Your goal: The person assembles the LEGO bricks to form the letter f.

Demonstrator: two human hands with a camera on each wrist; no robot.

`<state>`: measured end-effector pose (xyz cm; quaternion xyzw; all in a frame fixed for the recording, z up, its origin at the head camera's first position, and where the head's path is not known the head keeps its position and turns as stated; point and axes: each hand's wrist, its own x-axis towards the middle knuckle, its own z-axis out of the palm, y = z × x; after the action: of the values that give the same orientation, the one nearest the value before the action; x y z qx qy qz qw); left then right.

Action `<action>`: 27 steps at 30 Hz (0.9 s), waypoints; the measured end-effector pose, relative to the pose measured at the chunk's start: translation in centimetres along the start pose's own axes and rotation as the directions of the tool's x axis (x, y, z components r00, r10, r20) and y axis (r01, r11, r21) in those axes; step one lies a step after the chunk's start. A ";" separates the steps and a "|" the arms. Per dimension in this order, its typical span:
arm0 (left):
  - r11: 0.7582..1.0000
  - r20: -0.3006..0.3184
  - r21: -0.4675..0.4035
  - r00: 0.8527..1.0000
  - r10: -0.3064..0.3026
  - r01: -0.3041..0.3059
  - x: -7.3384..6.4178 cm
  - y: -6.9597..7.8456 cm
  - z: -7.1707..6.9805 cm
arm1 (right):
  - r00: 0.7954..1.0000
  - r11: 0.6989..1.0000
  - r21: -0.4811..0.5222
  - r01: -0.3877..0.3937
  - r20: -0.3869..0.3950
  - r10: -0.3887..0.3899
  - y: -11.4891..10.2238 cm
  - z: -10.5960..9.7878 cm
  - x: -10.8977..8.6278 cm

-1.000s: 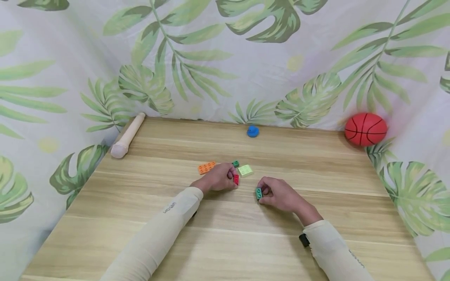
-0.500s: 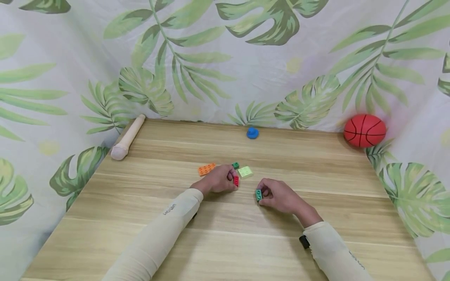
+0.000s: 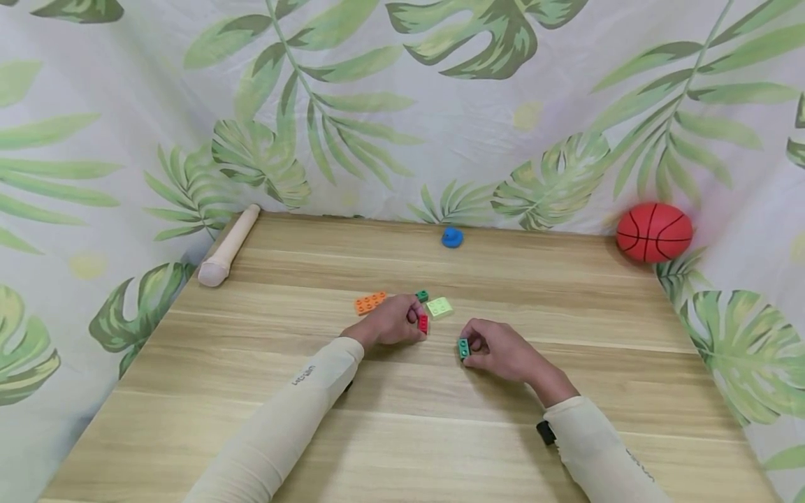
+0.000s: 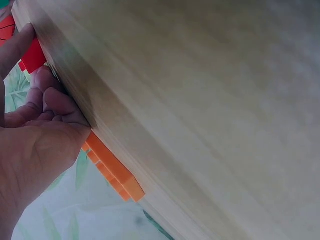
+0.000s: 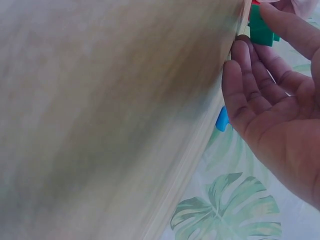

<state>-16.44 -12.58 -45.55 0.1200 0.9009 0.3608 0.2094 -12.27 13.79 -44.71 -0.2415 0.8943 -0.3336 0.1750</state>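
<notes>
My left hand (image 3: 395, 321) pinches a small red toy brick (image 3: 423, 323) between thumb and fingers, low over the wooden table. In the left wrist view the red brick (image 4: 34, 56) shows between the fingertips. To the right, my right hand (image 3: 499, 348) pinches a green two-stud brick (image 3: 463, 348); the right wrist view has that green brick (image 5: 261, 26) between thumb and index finger. Just behind the left hand lie an orange eight-stud brick (image 3: 370, 302), another green brick (image 3: 422, 296), partly hidden by the fingers, and a pale yellow-green brick (image 3: 439, 307).
A blue rubber duck (image 3: 451, 237) sits at the table's back edge. A red toy basketball (image 3: 654, 232) rests in the back right corner, and a pale toy microphone (image 3: 228, 248) lies along the left edge. Leaf-printed cloth (image 3: 465, 140) hangs behind the table (image 3: 402, 433).
</notes>
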 end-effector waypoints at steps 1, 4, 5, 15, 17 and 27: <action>1.000 0.003 0.000 1.000 0.000 0.000 0.0 0.0 0.1 | 1.000 1.000 0.003 -0.002 0.002 0.002 0.1 0.0 0.0; 1.000 0.009 0.003 1.000 -0.001 0.001 0.1 -0.1 0.1 | 1.000 1.000 0.009 -0.005 0.004 0.005 0.3 0.1 0.0; 1.000 0.009 0.005 1.000 0.000 0.000 0.2 -0.2 0.2 | 1.000 1.000 0.010 -0.004 0.003 0.004 0.3 0.1 0.0; 1.000 0.017 0.009 1.000 -0.009 0.009 0.5 -0.4 0.5 | 1.000 0.999 0.029 -0.013 0.016 0.012 0.8 0.2 0.2; 1.000 0.018 0.015 1.000 -0.004 0.004 0.4 -0.4 0.5 | 1.000 0.999 0.039 -0.025 0.020 0.024 0.8 0.2 0.2; 0.998 0.011 0.063 1.000 0.017 -0.017 0.5 0.3 -0.3 | 0.999 0.997 0.063 -0.041 0.021 0.040 0.5 -0.4 0.5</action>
<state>-17.01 -12.37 -45.35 0.1361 0.9097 0.3333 0.2071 -13.02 14.03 -44.80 -0.2209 0.8862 -0.3558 0.1982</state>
